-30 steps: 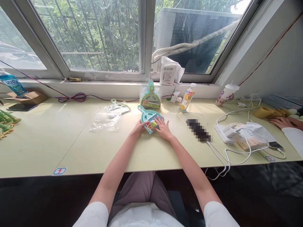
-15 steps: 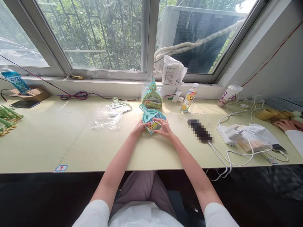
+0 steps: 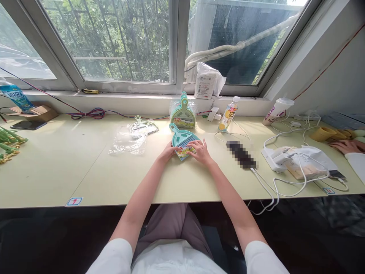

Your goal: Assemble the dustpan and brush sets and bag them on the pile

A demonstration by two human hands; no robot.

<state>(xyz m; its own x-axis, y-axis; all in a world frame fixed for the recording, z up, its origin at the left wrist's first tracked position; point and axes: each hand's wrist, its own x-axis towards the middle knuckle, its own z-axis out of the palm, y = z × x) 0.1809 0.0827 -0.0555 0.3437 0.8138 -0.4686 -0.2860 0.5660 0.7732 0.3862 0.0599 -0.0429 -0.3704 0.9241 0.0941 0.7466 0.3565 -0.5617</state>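
Observation:
A teal dustpan (image 3: 180,133) with a small brush nested in it lies tilted at the middle of the table, its handle pointing away to the upper left. Across its lower part runs a colourful printed label (image 3: 184,151). My left hand (image 3: 168,151) grips the dustpan's left edge, thumb on top. On the right side, my right hand (image 3: 200,151) has its fingers bent over the label and edge, hiding part of both. Just behind stands a stack of similar green and teal dustpans (image 3: 184,114) in clear wrap. A pale dustpan set (image 3: 144,125) lies to the left.
Crumpled clear plastic bag (image 3: 128,144) at left. Drink bottle (image 3: 228,114), pixelated dark object (image 3: 242,155) and white cables (image 3: 264,186) lie to the right. A white package (image 3: 205,82) sits on the sill. Another person's hand (image 3: 346,146) rests at far right.
My right hand has shifted slightly right, and its fingers now lie flatter over the label. My left hand keeps its hold on the dustpan. The whole view has tilted slightly.

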